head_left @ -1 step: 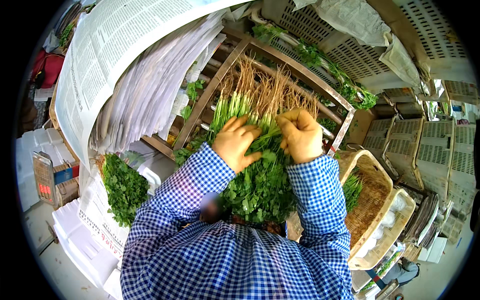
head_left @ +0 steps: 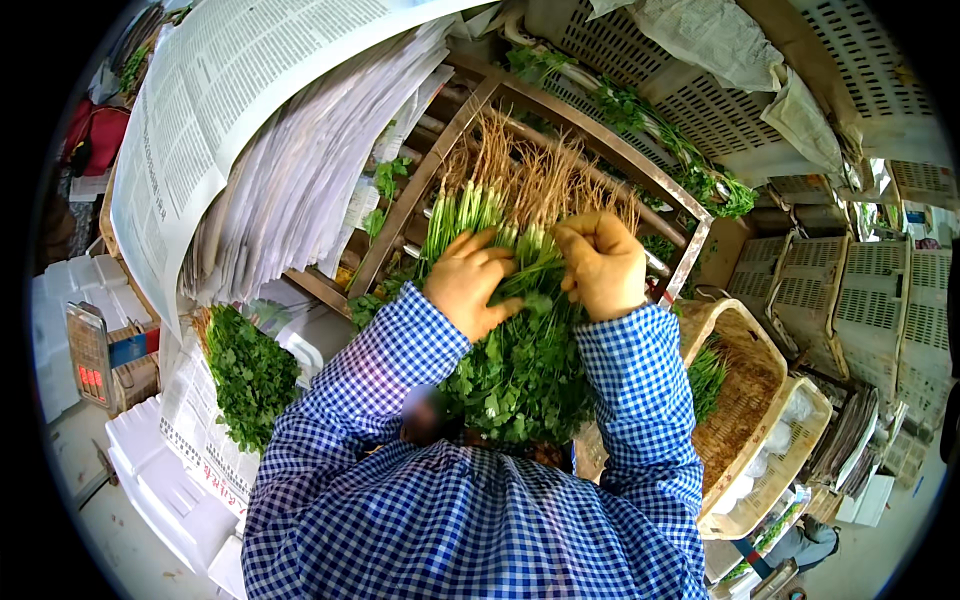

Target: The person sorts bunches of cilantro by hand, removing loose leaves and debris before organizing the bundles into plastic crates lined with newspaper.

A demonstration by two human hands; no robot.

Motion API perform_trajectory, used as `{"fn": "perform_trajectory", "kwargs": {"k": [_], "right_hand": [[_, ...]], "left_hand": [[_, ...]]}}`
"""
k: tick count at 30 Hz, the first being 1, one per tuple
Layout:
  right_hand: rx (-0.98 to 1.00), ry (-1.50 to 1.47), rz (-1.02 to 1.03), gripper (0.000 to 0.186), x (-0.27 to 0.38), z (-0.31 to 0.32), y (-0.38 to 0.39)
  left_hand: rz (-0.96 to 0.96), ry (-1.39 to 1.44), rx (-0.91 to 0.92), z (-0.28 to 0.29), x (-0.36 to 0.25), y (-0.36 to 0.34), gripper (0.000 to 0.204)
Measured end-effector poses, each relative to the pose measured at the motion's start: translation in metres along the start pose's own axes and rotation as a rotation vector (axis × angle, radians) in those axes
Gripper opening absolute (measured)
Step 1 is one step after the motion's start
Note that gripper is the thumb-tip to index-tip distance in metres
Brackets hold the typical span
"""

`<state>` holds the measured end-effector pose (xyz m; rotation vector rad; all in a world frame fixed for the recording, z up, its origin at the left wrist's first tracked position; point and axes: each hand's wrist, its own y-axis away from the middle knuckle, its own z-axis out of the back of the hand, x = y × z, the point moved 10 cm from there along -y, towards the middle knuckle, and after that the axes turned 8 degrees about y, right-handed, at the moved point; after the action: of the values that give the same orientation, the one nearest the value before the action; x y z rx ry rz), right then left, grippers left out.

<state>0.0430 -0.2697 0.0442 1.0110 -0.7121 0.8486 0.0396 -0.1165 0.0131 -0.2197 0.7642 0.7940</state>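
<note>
Leafy herbs [head_left: 525, 375] lie at the view's centre, roots toward twelve o'clock over a metal rack [head_left: 421, 190]. The left hand [head_left: 468, 288] spreads loosely across stems; the right hand [head_left: 605, 268], near two o'clock, is curled, hold unclear. It has barely shifted; the handling looks little advanced.

One head-worn fisheye looks down, close above the fingers [head_left: 490, 257].

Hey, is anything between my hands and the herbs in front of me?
Nothing visible. Your left hand rests on the herbs; your right hand is over their right side, though whether it touches them is unclear.
</note>
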Motion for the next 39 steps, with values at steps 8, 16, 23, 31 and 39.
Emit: {"fn": "perform_trajectory", "kwargs": {"k": [8,16,23,31,39], "right_hand": [[-0.191,-0.032,0.266,0.031,0.012,0.047,0.0],[0.208,0.721,-0.158,0.062,-0.044,-0.025,-0.001],[0.074,0.148,-0.28,0.015,-0.067,-0.016,-0.007],[0.093,0.06,-0.19,0.014,-0.077,-0.017,-0.009],[0.125,0.029,-0.229,0.017,-0.085,-0.015,-0.004]], "left_hand": [[0.069,0.538,-0.444,0.023,0.064,0.033,0.018],[0.167,0.588,-0.43,0.015,0.063,0.026,0.011],[0.056,0.443,-0.365,0.016,0.058,0.027,0.018],[-0.129,0.013,-0.213,0.031,-0.01,0.002,0.063],[0.009,-0.138,-0.054,0.002,0.02,-0.015,0.04]]}}
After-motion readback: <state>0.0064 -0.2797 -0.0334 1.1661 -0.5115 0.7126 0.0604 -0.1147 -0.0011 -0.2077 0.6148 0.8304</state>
